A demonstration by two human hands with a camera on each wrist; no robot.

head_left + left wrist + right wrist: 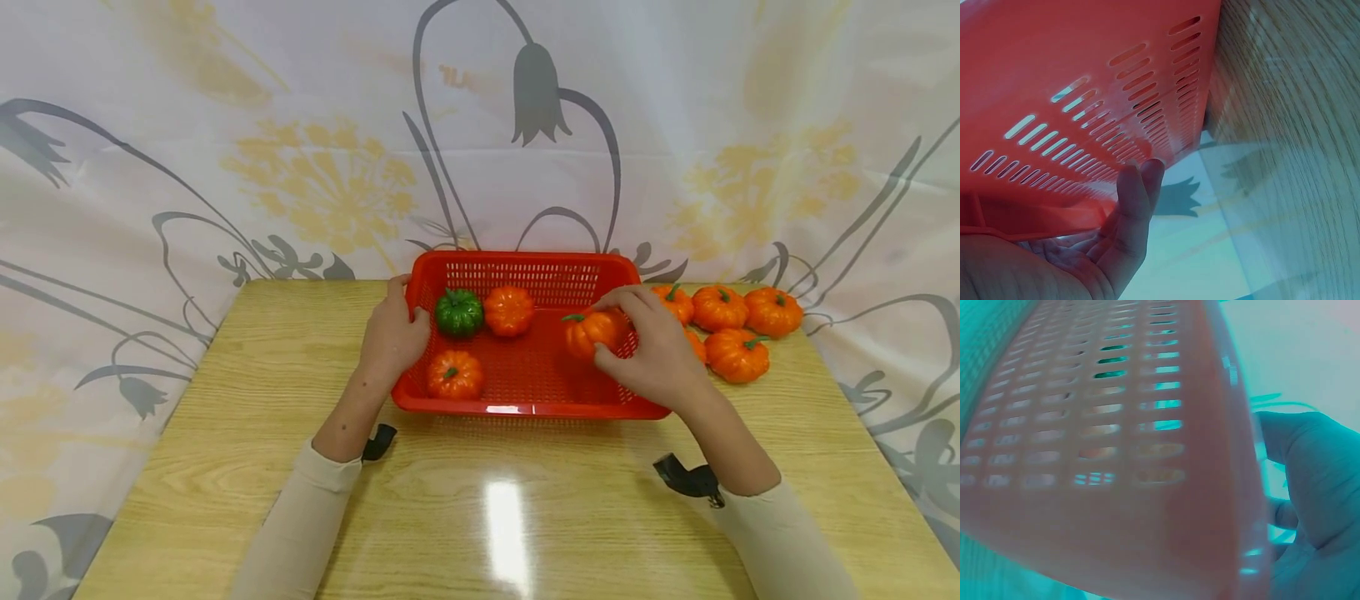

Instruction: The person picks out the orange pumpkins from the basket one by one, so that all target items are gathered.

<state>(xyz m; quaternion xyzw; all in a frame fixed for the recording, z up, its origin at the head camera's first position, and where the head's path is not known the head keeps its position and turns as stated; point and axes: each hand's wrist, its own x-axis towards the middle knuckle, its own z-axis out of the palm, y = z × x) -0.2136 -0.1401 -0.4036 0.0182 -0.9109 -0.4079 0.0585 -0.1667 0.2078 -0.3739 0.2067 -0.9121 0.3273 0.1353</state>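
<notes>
A red slotted plastic basket (532, 410) stands on the table. My left hand (393, 333) grips its left rim, thumb on the inside; in the left wrist view the fingers (1132, 194) curl up along the outer wall. Over the basket's right part, my right hand (652, 346) holds an orange toy pumpkin (588, 335) with a green stem between thumb and fingers. Inside the basket lie a green pumpkin (459, 313), an orange one beside it (509, 312) and another orange one (454, 375) near the front left. In the right wrist view the basket wall hides the held pumpkin.
Several orange pumpkins (737, 355) sit on the wooden table (480, 508) just right of the basket. Behind stands a flower-printed curtain (480, 125). A black strap piece (686, 479) hangs by the right wrist, another (379, 442) by the left.
</notes>
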